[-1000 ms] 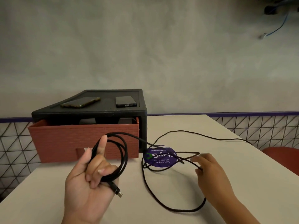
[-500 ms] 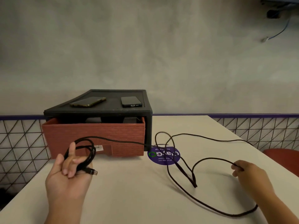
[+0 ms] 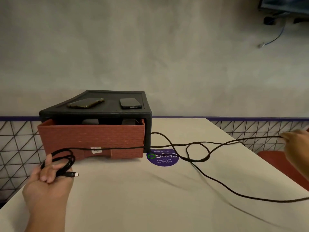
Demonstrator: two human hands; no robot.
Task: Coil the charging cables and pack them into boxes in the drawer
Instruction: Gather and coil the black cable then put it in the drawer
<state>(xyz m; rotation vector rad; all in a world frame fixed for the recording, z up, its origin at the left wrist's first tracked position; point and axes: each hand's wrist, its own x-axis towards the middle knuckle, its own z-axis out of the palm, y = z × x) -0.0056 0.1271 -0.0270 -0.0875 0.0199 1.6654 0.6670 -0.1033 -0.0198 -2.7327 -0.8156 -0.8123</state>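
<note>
My left hand [image 3: 48, 183] is palm up over the table [image 3: 150, 198], its fingers [image 3: 46, 176] curled down onto a few finished loops of the black charging cable [image 3: 200, 145]. The coil rings the fingers, and the plug end [image 3: 73, 174] pokes out just beyond them, toward the middle of the table. From the top of the coil the cable runs taut across the front of the brick-red drawer [image 3: 92, 139], which stands pulled out of its black cabinet [image 3: 148, 128], and on to my right hand [image 3: 296, 141] at the far edge of view. That hand is blurred, but its fingertips appear pinched on the line where the cable ends at them. Between the two hands a slack stretch twists into a small loop beside the purple round sticker [image 3: 163, 158], then trails back over the table and out of frame below my right hand. Dark shapes show inside the drawer; I cannot tell whether they are boxes. Two phones [image 3: 130, 103] lie on the cabinet's top.
</note>
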